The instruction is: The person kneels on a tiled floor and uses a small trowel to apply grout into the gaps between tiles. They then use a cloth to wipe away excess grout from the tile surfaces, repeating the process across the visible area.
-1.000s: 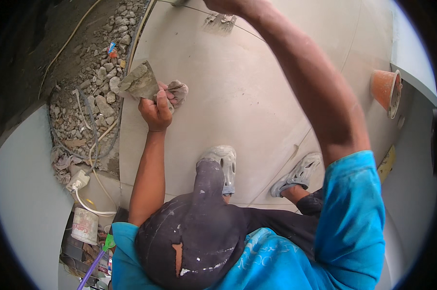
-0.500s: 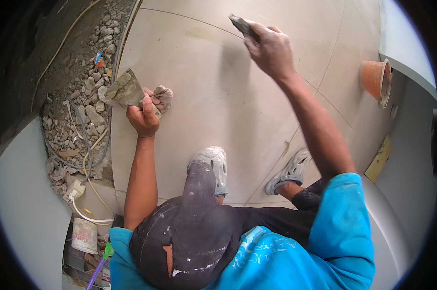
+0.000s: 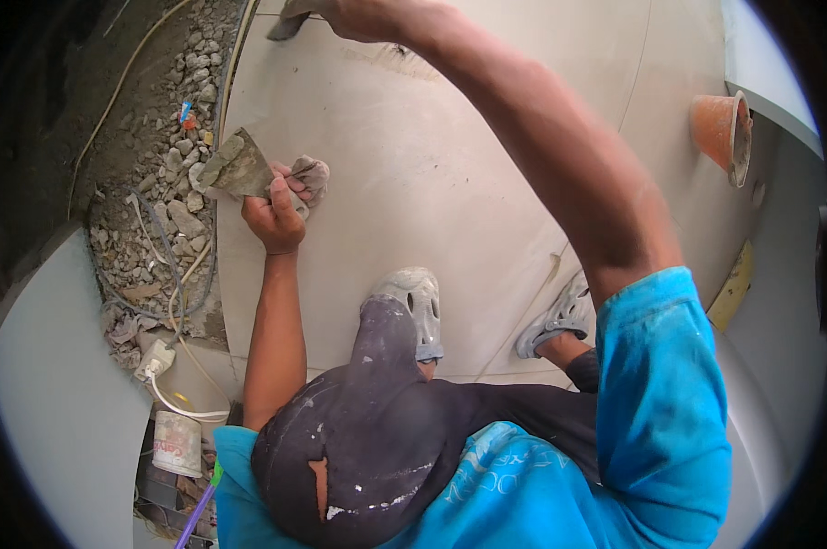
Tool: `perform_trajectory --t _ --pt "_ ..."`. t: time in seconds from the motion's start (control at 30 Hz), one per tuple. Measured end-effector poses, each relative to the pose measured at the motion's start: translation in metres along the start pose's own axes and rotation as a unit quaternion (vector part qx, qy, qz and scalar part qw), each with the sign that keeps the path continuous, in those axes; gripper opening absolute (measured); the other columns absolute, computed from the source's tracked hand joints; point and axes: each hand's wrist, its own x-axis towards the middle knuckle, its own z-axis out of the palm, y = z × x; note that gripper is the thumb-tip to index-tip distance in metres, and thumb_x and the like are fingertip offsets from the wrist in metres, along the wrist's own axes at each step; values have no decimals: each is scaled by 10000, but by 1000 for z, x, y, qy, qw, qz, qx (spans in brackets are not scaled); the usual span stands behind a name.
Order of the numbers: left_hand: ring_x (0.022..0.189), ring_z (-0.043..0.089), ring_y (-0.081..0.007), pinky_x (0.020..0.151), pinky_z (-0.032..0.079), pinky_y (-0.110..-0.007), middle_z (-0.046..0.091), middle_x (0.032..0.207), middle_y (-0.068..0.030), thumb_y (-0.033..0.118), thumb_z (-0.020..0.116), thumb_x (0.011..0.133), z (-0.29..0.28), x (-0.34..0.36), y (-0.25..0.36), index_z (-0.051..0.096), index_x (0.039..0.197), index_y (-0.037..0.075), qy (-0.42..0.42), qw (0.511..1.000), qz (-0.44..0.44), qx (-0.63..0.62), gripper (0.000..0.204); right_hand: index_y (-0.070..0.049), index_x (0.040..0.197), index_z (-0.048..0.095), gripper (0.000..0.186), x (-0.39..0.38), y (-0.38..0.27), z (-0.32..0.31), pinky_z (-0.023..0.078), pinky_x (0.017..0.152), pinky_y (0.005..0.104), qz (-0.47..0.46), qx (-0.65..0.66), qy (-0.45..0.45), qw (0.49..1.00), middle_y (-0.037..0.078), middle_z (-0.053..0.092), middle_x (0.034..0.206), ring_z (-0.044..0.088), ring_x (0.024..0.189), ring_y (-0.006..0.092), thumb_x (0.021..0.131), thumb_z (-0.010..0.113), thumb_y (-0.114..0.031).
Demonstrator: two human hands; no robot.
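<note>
My left hand [image 3: 278, 220] is closed round a broad putty knife [image 3: 239, 166], its blade smeared grey and pointing to the left over the floor's edge. A crumpled dirty rag [image 3: 313, 179] is bunched in the same fingers. At the top edge of the picture my right hand [image 3: 366, 15] grips a flat dark grey scraper [image 3: 290, 26], held down close to the pale floor tiles [image 3: 413, 192]. Part of the right hand and of its tool lies outside the picture. Dark smudges show on the tile by the right wrist.
Rubble [image 3: 180, 197] with cables lies along the floor's left edge. A white socket block [image 3: 155, 360] and a stained white tub [image 3: 177, 444] stand at lower left. An orange bucket [image 3: 717, 130] and a yellow strip [image 3: 732, 288] are at right. My clogs [image 3: 418, 306] rest on the tiles.
My right hand has swept far to the left and away from me with the scraper, reaching the picture's top edge. The left hand keeps its hold almost in place.
</note>
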Motion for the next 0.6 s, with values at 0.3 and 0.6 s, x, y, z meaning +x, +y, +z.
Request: perform_trajectory --t 0.3,0.6 --pt "566 596 -174 552 493 -306 615 732 -100 214 469 952 3 -1 7 535 847 -31 23 999 -20 25 275 -137 964 735 229 -166 36 -62 546 785 370 -6 -121 -138 983 46 711 1002 635 1013 242 841 591 -7" --pt "583 584 -164 551 487 -291 602 731 -96 218 466 946 4 -2 8 539 869 -31 29 999 -15 13 271 -44 1041 669 300 -193 -24 -74 526 757 464 436 -18 13 900 199 686 864 656 785 420 808 566 -201"
